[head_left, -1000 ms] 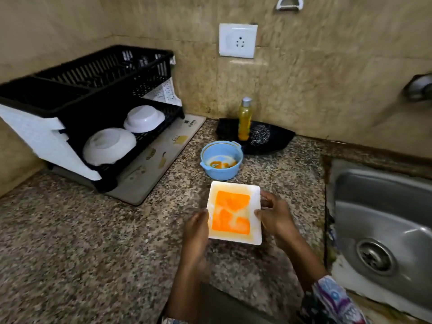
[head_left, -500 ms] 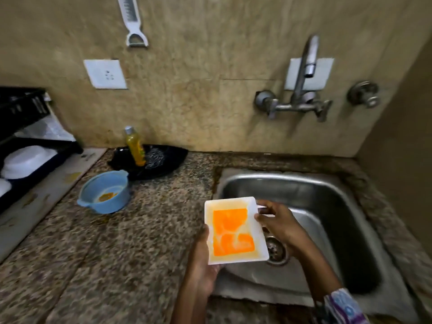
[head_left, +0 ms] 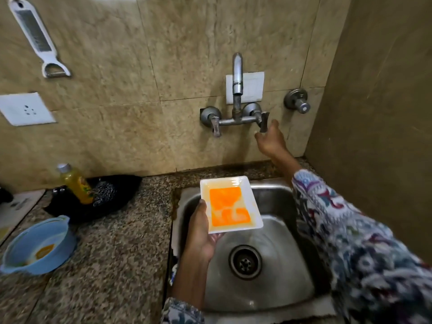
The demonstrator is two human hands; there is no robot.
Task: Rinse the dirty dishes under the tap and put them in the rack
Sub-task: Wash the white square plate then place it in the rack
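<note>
A white rectangular plate (head_left: 230, 204) smeared with orange sauce is held over the steel sink (head_left: 275, 288). My left hand (head_left: 201, 230) grips it from below at its left edge. My right hand (head_left: 271, 140) is raised at the wall tap (head_left: 236, 90), fingers apart just under its right handle (head_left: 263, 121), touching or nearly touching it. No water runs from the spout. A blue bowl (head_left: 38, 247) with orange residue sits on the counter at the left. The rack is out of view.
A black tray (head_left: 117, 195) at the back of the granite counter (head_left: 112, 265) holds a yellow soap bottle (head_left: 76, 183) and a steel scrubber (head_left: 102, 194). A second valve (head_left: 297, 101) sits right of the tap. A side wall stands close on the right.
My view swung right from the rack to the sink. The plate moved over the basin. My right hand let go of the plate and rose to the tap's right handle.
</note>
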